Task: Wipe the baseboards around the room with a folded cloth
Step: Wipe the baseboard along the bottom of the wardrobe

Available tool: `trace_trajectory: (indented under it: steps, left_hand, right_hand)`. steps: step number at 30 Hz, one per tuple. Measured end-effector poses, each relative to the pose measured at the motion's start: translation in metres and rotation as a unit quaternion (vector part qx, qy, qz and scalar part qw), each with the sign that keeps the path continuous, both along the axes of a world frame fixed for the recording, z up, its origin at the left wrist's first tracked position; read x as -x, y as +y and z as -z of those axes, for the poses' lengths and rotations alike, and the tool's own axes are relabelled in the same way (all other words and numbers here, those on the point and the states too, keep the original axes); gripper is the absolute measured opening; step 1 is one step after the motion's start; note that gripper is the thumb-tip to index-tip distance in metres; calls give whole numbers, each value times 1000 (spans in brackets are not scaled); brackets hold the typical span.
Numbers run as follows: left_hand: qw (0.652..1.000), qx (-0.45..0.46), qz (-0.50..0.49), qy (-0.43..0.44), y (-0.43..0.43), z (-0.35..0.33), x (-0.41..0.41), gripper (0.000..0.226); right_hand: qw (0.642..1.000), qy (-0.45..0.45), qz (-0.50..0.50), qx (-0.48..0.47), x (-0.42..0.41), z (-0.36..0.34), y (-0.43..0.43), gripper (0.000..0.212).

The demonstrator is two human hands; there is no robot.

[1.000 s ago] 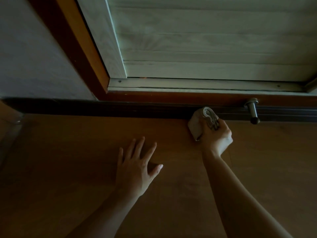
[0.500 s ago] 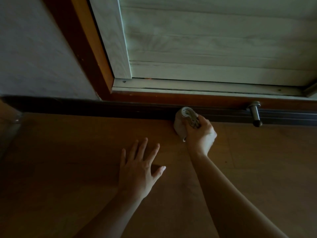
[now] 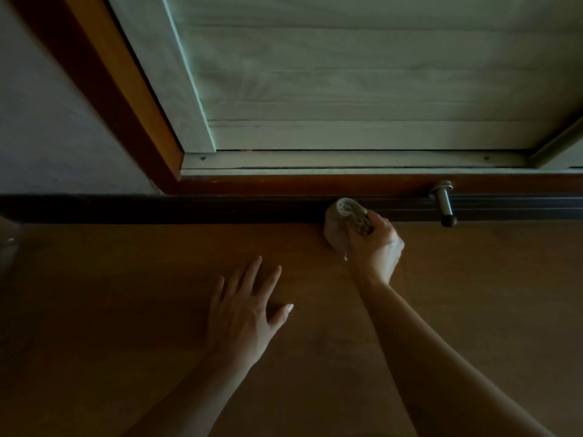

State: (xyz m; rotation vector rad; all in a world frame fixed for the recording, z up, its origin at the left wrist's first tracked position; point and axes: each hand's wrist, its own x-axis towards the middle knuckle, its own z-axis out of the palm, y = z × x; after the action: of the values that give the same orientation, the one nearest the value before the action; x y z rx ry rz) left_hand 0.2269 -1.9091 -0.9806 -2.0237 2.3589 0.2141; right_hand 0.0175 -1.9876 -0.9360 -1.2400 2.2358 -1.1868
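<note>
A dark baseboard (image 3: pixel 189 209) runs across the view where the wall meets the brown wooden floor (image 3: pixel 126 310). My right hand (image 3: pixel 377 247) grips a folded pale cloth (image 3: pixel 336 230) and holds its folded edge against the baseboard, a little to the left of a metal door stop (image 3: pixel 443 205). My left hand (image 3: pixel 244 313) lies flat on the floor with its fingers spread, nearer to me and left of the cloth. It holds nothing.
The door stop sticks out from the baseboard over the floor, right of the cloth. Above the baseboard are an orange-brown wooden frame (image 3: pixel 132 99), a pale slatted panel (image 3: pixel 347 89) and a grey wall (image 3: pixel 47 137). The scene is dim.
My right hand slid the cloth left along the baseboard, away from the door stop, then came back a little to the right. My left hand stayed flat on the floor.
</note>
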Motion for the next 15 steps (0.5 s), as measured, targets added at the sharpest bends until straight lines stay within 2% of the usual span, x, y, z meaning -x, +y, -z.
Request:
trace_trajectory:
  steps: [6, 12, 15]
  left_hand:
    - [999, 8, 8, 30, 3, 12, 1, 76]
    - [1000, -2, 9, 19, 2, 13, 2, 76]
    - [1000, -5, 11, 15, 1, 12, 3, 76]
  right_hand:
    - [996, -21, 81, -14, 52, 0, 3, 35]
    - [998, -29, 57, -21, 49, 1, 1, 34]
    - [993, -68, 96, -22, 59, 0, 3, 39]
